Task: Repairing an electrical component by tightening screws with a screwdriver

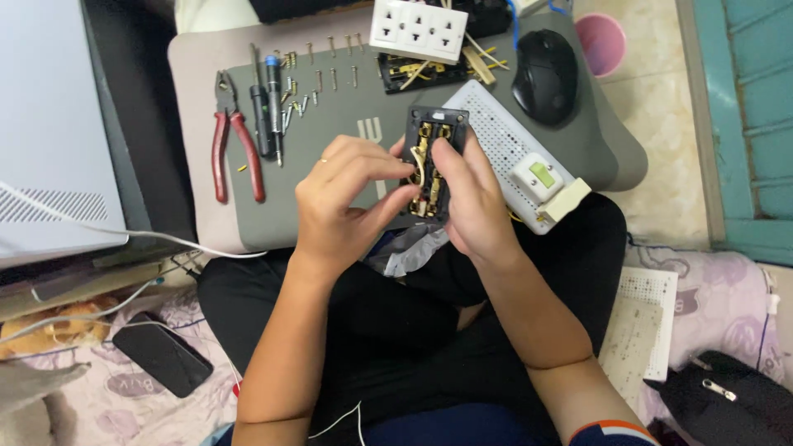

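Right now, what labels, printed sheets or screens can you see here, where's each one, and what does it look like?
Phone: lower left on the patterned cloth, a black slab with a dark screen.
Printed sheet: lower right beside the leg, white paper with fine print too small to tell.
Mat logo: pale mark on the grey mat, just above the left hand.
Green patch: on the white switch block, right of the right hand.

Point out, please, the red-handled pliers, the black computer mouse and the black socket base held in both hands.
Red-handled pliers (221, 149): head view, left handle.
Black computer mouse (546, 76): head view, middle of its back.
Black socket base (435, 128): head view, upper part above the fingers.
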